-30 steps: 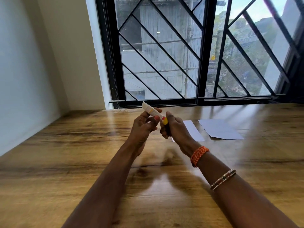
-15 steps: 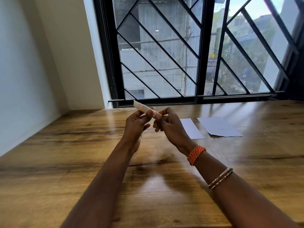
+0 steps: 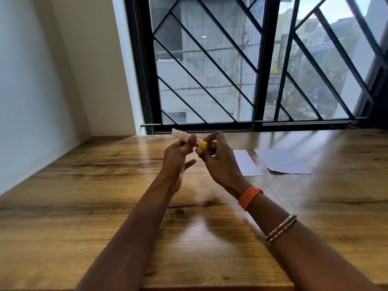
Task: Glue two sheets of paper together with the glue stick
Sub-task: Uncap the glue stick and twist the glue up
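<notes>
— Both hands have drifted a little since a second ago, and the glue stick (image 3: 190, 139) now lies flatter, nearer level than its steeper tilt back then. Who has it?

— Left hand (image 3: 178, 153) does: thumb and forefinger pinched on the middle of the barrel, the other fingers loose below. Right hand (image 3: 218, 159) has its fingers (image 3: 210, 139) curled narrow around the yellow end; whether they grip it or only touch, I cannot tell.

— And which way does the stick run?

— Its long axis goes from the white end at upper left, toward the window, down to the yellow end at lower right, pointing straight into the right hand. So that hand is the nearer one to the end, and I judge it is working it, pulling or twisting.

— Where are the papers?

— Two sheets flat on the tabletop (image 3: 84, 206), to the right of the hands: the narrow sheet (image 3: 246, 162) just beyond the right hand, the wider sheet (image 3: 282, 161) further right, a strip of wood between them. No glue on either that I can see, so the joining is not yet begun.
</notes>
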